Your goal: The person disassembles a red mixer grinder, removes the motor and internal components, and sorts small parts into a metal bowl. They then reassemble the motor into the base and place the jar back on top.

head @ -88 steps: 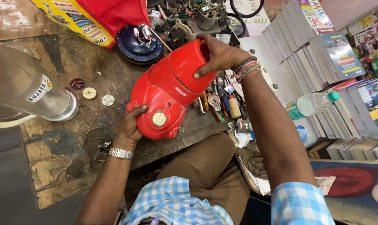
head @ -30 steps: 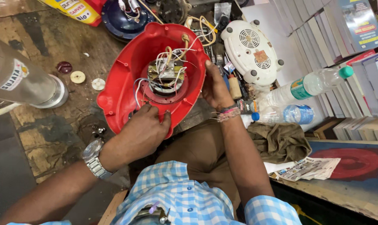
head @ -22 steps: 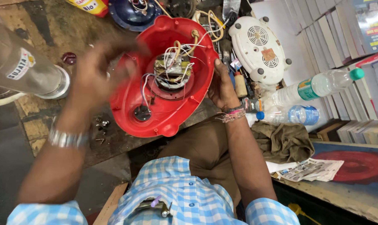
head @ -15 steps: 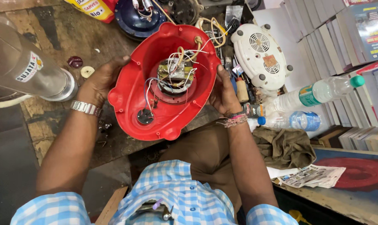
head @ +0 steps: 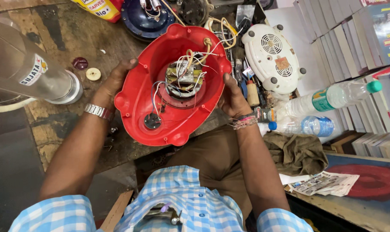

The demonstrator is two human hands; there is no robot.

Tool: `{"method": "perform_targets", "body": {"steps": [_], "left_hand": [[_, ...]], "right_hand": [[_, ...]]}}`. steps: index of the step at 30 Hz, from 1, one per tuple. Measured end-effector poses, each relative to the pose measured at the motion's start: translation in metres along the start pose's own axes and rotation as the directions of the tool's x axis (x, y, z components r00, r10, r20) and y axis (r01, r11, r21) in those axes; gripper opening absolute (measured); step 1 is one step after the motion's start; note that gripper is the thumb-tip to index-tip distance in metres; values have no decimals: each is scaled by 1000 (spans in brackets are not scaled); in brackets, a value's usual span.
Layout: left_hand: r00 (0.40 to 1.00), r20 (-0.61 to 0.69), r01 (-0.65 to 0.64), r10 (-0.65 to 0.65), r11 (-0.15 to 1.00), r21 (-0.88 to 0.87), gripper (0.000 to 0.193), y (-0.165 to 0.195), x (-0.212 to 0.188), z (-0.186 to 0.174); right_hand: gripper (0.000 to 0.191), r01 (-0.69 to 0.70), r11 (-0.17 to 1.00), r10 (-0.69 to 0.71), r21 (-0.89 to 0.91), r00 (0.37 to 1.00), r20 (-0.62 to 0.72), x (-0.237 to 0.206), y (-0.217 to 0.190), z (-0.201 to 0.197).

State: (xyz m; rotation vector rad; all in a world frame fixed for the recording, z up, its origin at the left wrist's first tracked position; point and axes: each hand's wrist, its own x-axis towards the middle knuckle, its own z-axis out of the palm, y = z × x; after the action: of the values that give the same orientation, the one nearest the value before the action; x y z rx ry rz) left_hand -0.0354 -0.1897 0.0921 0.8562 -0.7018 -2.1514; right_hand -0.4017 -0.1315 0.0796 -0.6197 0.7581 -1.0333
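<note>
A red plastic appliance housing point(head: 139, 107) lies upside down on the worn workbench, its open underside facing me. Inside sit a motor block and loose white, grey and yellow wires point(head: 184, 77). My left hand point(head: 113, 81) grips the housing's left rim; a metal watch is on that wrist. My right hand point(head: 233, 99) holds the right rim, with thread bands around the wrist.
A steel jar point(head: 27, 73) lies at the left, two small round caps point(head: 86, 68) beside it. A white vented base plate point(head: 272, 58), two plastic bottles point(head: 332, 99), stacked books point(head: 350, 38), a dark blue housing point(head: 145, 19) and small tools surround the bench.
The housing was turned over from upright to open side up. My left hand swung from the front of the rim round to its left side; my right hand stayed on the right rim.
</note>
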Motion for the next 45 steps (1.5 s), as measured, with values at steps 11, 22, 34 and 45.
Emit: {"method": "perform_targets", "body": {"steps": [11,22,34,45], "left_hand": [[983,178,-61,34,987,147,103,-31,-17,-11],[949,292,-259,119,821,508,122,-46,-41,17],[937,328,-229,122,923,309,123,-50,-43,13],[928,339,-265,156,914,306,122,-55,-42,15]], "right_hand": [[94,171,981,-169,-89,985,31,-36,49,-29],[113,264,963,-263,51,964,-31,-83,111,-84],[120,297,953,-300,-63,952,-61,-91,113,-56],[117,265,963,-268,-41,960,-87,-88,126,-75]]}}
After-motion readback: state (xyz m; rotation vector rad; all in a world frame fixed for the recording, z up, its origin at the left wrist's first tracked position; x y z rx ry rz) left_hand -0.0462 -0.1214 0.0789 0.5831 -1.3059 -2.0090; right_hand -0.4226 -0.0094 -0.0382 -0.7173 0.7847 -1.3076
